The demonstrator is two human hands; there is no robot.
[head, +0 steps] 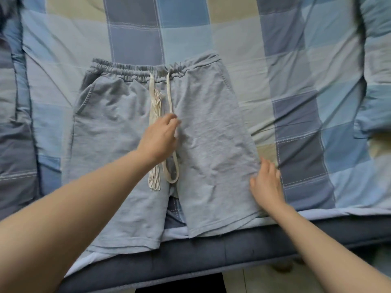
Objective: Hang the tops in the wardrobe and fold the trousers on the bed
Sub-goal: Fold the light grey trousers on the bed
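Note:
Grey shorts (118, 132) lie spread flat on the bed, waistband far, legs toward me and reaching the near edge. A cream drawstring (169, 92) runs down the middle, its frayed ends near the crotch. My left hand (159, 138) is over the middle of the shorts and pinches the drawstring, which loops down from under the hand. My right hand (266, 182) rests on the outer edge of the right leg, fingers loosely bent; whether it grips the cloth I cannot tell.
A blue, grey and beige checked quilt (296, 70) covers the bed. Its folded-up edges rise at the far left (12, 102) and far right (376, 92). The dark bed frame (211, 252) runs along the near edge, pale floor below.

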